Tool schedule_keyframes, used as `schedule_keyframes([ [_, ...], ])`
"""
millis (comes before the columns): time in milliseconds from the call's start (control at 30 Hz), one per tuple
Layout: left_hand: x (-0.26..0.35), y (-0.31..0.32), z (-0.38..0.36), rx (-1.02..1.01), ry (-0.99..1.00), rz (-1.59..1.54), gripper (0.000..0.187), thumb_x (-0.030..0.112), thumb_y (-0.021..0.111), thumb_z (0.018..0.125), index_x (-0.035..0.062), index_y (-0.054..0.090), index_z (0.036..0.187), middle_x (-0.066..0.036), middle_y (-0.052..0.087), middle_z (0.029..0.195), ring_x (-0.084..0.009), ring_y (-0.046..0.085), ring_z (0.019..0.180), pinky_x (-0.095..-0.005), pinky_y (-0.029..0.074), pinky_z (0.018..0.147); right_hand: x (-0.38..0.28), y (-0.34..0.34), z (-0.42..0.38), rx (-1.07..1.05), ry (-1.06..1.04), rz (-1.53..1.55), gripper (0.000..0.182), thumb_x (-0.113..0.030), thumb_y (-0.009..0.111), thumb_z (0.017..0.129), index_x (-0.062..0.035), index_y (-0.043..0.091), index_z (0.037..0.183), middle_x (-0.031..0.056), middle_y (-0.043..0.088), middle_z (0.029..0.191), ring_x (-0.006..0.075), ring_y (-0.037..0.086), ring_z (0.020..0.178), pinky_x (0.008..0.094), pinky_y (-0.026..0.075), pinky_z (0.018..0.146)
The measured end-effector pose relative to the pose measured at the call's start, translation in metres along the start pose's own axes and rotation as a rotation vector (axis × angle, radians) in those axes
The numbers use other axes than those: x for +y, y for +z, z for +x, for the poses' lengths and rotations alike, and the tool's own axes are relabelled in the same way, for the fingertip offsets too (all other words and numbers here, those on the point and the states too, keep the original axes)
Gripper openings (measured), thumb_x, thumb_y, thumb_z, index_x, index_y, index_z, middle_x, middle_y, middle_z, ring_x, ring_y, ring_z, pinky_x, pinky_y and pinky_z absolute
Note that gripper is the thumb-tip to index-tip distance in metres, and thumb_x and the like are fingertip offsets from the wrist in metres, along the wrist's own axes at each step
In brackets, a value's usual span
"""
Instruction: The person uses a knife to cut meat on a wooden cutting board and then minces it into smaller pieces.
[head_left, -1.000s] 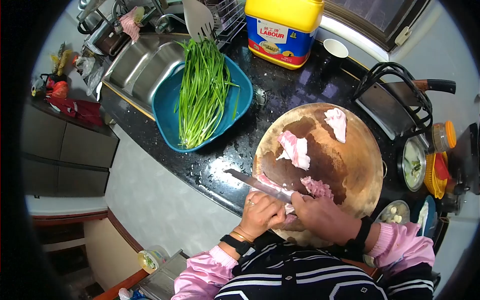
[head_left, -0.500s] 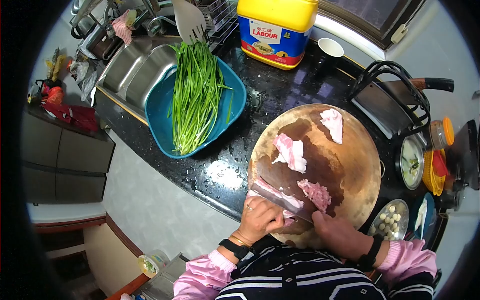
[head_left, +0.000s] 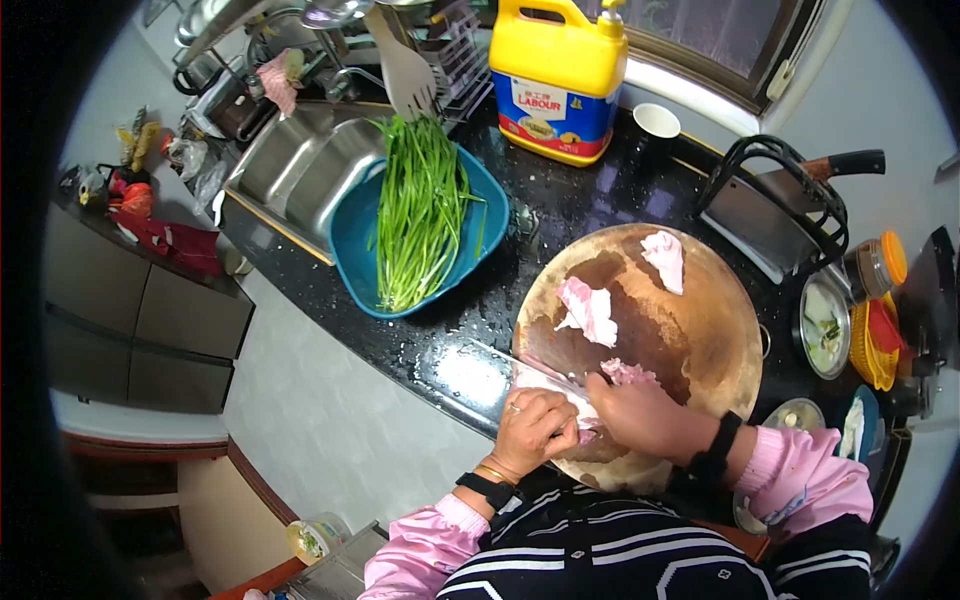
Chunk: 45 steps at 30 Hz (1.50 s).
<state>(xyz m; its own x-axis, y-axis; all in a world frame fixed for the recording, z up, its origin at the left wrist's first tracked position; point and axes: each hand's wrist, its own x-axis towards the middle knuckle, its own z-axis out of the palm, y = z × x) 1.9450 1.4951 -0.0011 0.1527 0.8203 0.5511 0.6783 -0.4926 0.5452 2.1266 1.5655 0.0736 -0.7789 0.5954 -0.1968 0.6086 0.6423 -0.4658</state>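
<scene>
Our right hand (head_left: 645,415) grips the cleaver (head_left: 520,370), its blade running toward ten o'clock, while our left hand (head_left: 535,428), fingers curled, pins the pork strip (head_left: 560,388) at the board's (head_left: 700,340) seven o'clock edge. We judge the knuckles sit so close to the blade that slippery meat could let it slide into a finger. At eleven o'clock, the blue basin (head_left: 345,235) holds green chives (head_left: 420,210).

Black counter (head_left: 600,190), steel sink (head_left: 300,165), window (head_left: 720,40), possibly grey cabinets (head_left: 140,330).
</scene>
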Motion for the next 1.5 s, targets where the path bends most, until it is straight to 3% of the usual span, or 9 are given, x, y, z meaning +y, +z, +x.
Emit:
schedule_keyframes([
  [533,0.010,-0.013,0.004,-0.051,-0.086,-0.143,0.023,0.010,0.070,0.074,0.0091,0.068,0.096,-0.006,0.062,0.088,-0.0263,0.061,0.088,-0.0389,0.046,0.082,0.021,-0.001,-0.093,0.113,0.270,0.151,0.021,-0.016,0.056,0.093,-0.0006,0.044,0.100,0.0251,0.062,0.071,0.0433,0.063,0.071,0.0476,0.050,0.060],
  [667,0.031,-0.023,0.021,0.256,-0.389,-0.293,0.044,0.011,0.068,0.080,0.0059,0.059,0.123,-0.014,0.061,0.110,-0.0246,0.061,0.101,-0.0359,0.048,0.089,0.009,-0.039,-0.075,0.192,0.293,0.660,0.024,-0.020,0.054,0.097,0.0007,0.048,0.107,0.0120,0.060,0.065,0.0247,0.061,0.053,0.0344,0.049,0.050],
  [733,0.028,-0.015,0.031,0.213,-0.518,-0.536,0.044,0.020,0.059,0.093,0.0038,0.050,0.134,-0.015,0.055,0.129,-0.0235,0.058,0.110,-0.0342,0.048,0.094,0.003,-0.050,-0.067,0.056,0.307,1.106,0.031,-0.023,0.053,0.098,0.0005,0.048,0.117,0.0046,0.058,0.066,0.0110,0.053,0.048,0.0266,0.045,0.045],
  [800,0.026,-0.007,0.044,0.085,-0.754,-1.577,0.049,0.035,0.045,0.103,0.0022,0.043,0.139,-0.014,0.053,0.133,-0.0230,0.057,0.114,-0.0344,0.046,0.098,0.003,-0.043,-0.058,0.050,0.270,1.192,0.032,-0.023,0.051,0.100,-0.0002,0.048,0.122,0.0025,0.056,0.068,0.0063,0.049,0.046,0.0224,0.043,0.043],
  [933,0.032,-0.013,0.069,0.011,-0.836,-1.848,0.050,0.041,0.038,0.105,0.0038,0.043,0.138,-0.011,0.057,0.129,-0.0206,0.057,0.116,-0.0370,0.046,0.099,0.012,-0.028,-0.048,0.023,0.197,1.308,0.029,-0.021,0.049,0.101,-0.0001,0.048,0.120,0.0025,0.055,0.067,0.0063,0.049,0.044,0.0217,0.043,0.041],
  [1100,0.031,-0.006,0.076,0.021,-0.946,-1.554,0.023,0.025,0.054,0.101,0.0118,0.057,0.120,0.001,0.066,0.108,-0.0093,0.061,0.094,-0.0325,0.049,0.090,0.022,-0.029,-0.061,0.057,0.240,1.281,0.029,-0.022,0.049,0.101,-0.0007,0.048,0.120,0.0023,0.055,0.068,0.0060,0.048,0.045,0.0220,0.043,0.041],
  [1300,0.014,-0.003,0.088,-0.018,-0.858,-1.355,0.023,0.022,0.056,0.099,0.0084,0.057,0.117,-0.003,0.066,0.100,-0.0139,0.062,0.097,-0.0343,0.047,0.091,0.031,-0.030,-0.092,0.411,0.312,1.225,0.025,-0.021,0.047,0.101,-0.0017,0.050,0.117,0.0009,0.054,0.069,0.0053,0.047,0.047,0.0209,0.041,0.044],
  [1433,0.023,-0.009,0.113,-0.145,-0.822,-1.265,0.024,0.016,0.054,0.099,0.0046,0.056,0.120,-0.007,0.067,0.108,-0.0164,0.064,0.104,-0.0326,0.050,0.091,0.043,-0.027,-0.134,0.326,0.370,0.852,0.020,-0.020,0.049,0.098,-0.0007,0.049,0.102,0.0097,0.060,0.071,0.0196,0.059,0.054,0.0337,0.046,0.051],
  [1500,0.011,-0.001,0.123,-0.142,-0.853,-1.139,0.025,0.014,0.054,0.098,0.0042,0.056,0.122,-0.007,0.067,0.107,-0.0162,0.065,0.102,-0.0305,0.052,0.087,0.038,-0.020,-0.153,0.238,0.249,0.459,0.021,-0.020,0.051,0.095,0.0002,0.047,0.099,0.0213,0.062,0.076,0.0385,0.063,0.067,0.0467,0.048,0.062],
])
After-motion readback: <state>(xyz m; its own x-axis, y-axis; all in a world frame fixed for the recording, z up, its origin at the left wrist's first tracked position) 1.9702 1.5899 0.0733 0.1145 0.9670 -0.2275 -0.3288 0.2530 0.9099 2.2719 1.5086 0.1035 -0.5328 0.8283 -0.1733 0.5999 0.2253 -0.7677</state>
